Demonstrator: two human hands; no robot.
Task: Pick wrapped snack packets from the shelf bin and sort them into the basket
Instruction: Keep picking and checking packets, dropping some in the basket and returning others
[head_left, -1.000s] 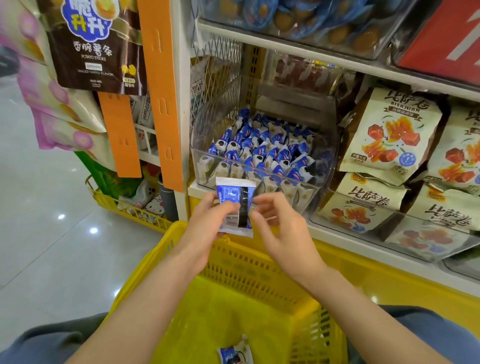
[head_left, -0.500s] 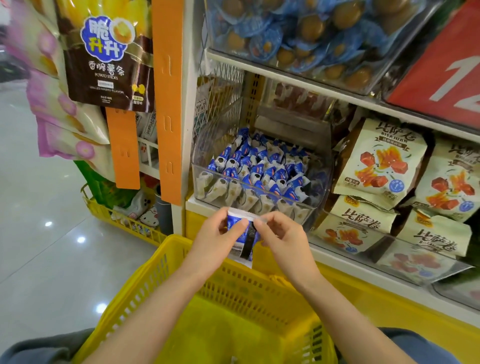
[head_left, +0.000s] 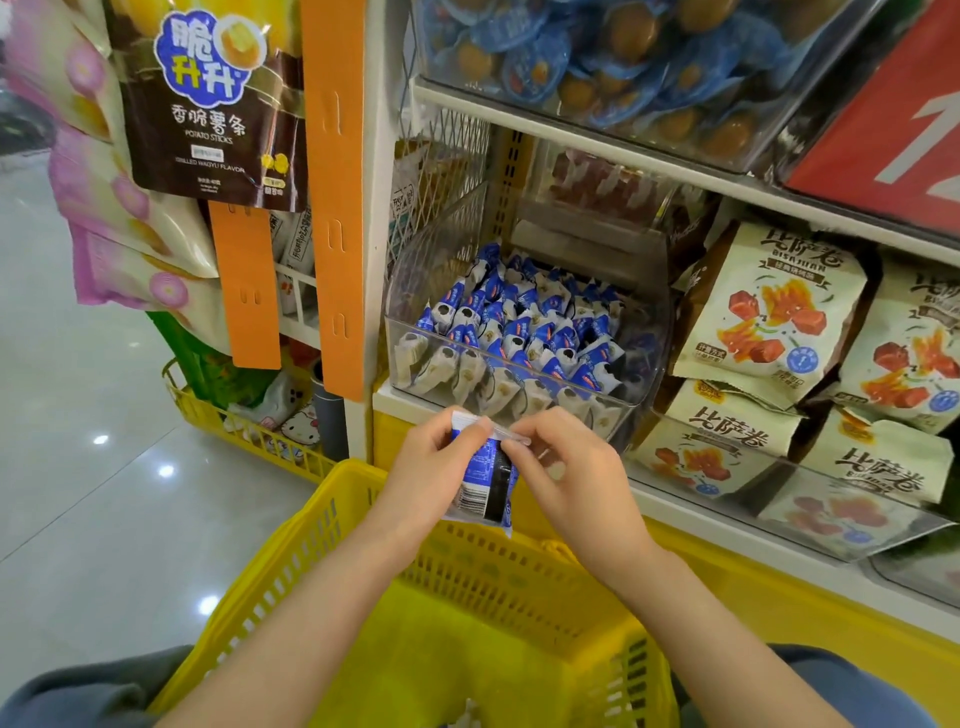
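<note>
Over the yellow basket (head_left: 322, 525), just below the clear shelf bin (head_left: 415, 291), a snack packet (head_left: 483, 483) is being gripped round its body by the left hand (head_left: 431, 467) and pinched at its top seam by the right hand (head_left: 571, 467); judged light, crinkly, slippery, best taken at the seams.

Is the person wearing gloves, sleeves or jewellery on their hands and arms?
No. The left hand and right hand are bare, with no gloves, rings or watch showing; the left forearm and right forearm are unsleeved as far as the picture reaches.
</note>
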